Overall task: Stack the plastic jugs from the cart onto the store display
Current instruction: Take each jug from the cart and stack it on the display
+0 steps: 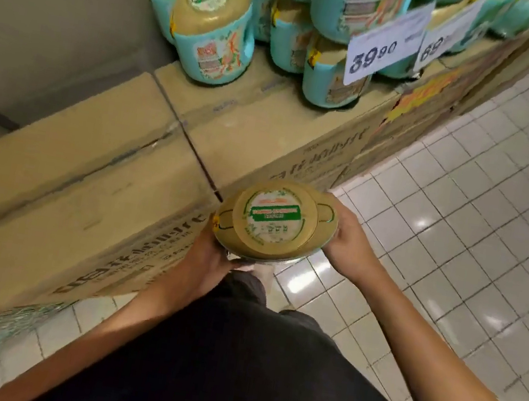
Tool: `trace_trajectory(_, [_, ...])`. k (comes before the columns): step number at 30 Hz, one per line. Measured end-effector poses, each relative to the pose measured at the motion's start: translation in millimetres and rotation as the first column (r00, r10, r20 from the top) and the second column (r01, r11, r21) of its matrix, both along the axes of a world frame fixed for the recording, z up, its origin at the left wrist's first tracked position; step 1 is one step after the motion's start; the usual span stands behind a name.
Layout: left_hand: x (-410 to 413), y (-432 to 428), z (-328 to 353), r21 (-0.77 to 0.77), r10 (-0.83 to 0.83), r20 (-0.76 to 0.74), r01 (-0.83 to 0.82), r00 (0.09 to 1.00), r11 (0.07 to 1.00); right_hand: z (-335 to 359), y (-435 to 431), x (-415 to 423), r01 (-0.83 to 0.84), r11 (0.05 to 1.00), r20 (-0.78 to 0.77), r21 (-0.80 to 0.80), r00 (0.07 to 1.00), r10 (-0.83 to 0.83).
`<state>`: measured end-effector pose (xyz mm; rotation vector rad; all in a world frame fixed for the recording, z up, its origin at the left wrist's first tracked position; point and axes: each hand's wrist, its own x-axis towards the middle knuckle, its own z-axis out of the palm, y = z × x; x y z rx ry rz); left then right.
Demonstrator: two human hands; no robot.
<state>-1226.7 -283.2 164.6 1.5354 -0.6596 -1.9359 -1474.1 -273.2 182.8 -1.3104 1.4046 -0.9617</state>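
1. The jug [275,223] hangs just off the near edge of the boxes [87,172], not yet over them.
2. Both hands clamp it with the jug between them. The left hand [209,254] curls under its left side and the right hand [349,245] wraps its right side.
3. It is upright, with the lid facing up at the camera and its long axis vertical. I cannot tell which way its label faces.
4. The stacked jugs [213,36] stand at the far end of the boxes, with bare box top before them.
5. The left hand is nearer the boxes, so the carry likely goes forward and leftward, with the jug kept upright.
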Motion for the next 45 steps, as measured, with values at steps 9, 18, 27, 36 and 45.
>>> trace_trajectory(9, [0.6,-113.8,-11.5,0.097,0.317,-0.063,-0.310,0.946,0.946,-2.0,-159.5,3.3,-0.222,0.973,-0.111,-0.063,0.970,0.215])
trace_trajectory(18, [-13.8,-177.9,1.4,0.126,0.508,0.079,-0.514,0.858,0.849,-18.9,-247.4,12.5,-0.318,0.944,-0.153,0.092,0.932,0.329])
trace_trajectory(27, [-49.0,-238.5,-2.5,0.155,0.713,0.097,-0.718,0.694,0.678,-32.2,-285.6,46.3,0.144,0.868,0.183,0.474,0.949,-0.257])
trace_trajectory(36, [-57.9,-276.8,-0.7,0.083,0.731,0.098,-0.737,0.675,0.670,-33.6,-315.7,46.3,0.140,0.834,0.201,0.533,0.937,-0.285])
trace_trajectory(45, [-63.7,-279.7,-1.0,0.045,0.727,0.092,-0.732,0.681,0.680,-40.4,-322.3,46.2,0.105,0.885,0.006,0.453,0.993,-0.121])
